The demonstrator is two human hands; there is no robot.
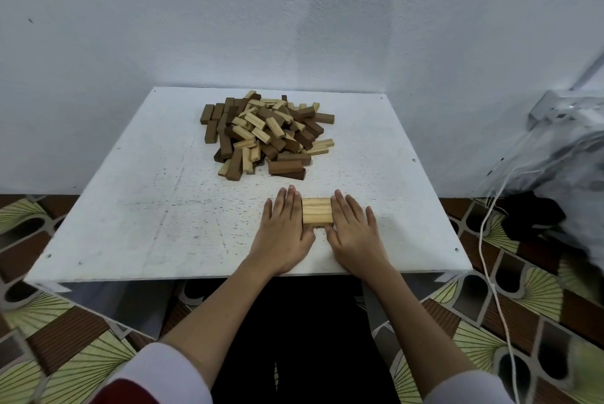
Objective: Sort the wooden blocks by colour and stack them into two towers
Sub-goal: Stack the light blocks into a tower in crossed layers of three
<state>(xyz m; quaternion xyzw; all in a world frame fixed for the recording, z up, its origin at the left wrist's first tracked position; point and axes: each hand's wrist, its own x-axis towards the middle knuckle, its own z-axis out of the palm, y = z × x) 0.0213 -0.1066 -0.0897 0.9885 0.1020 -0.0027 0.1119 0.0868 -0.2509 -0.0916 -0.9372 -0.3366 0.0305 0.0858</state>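
Pressing from both sides, the two hands hold a small row of light blocks [317, 211] between them, near the front edge of the white table [137, 207]. The left hand [283, 233] lies flat with straight fingers against the left ends of the row, and the right hand [353, 233] does the same against the right ends. Neither hand curls around anything; both are flat and only push inward, with the thumbs at the near side of the row.

The row seems to be three light blocks lying side by side, their long axis running left to right, so the hands meet the short ends. I judge this is the first layer of the light tower, being squared up.

Farther away, toward the wall, lies the mixed pile [266, 135] of dark and light blocks, well apart from the row and a little to the left of it. So the next block lies far from both hands, straight ahead and slightly left. The left hand looks a bit nearer to the pile's near edge, where some dark blocks [287, 168] lie with their long axis left to right. Light blocks sit mostly on the top and the middle of the pile, at many angles, so the hand must turn to match the chosen one. No dark tower is visible yet.
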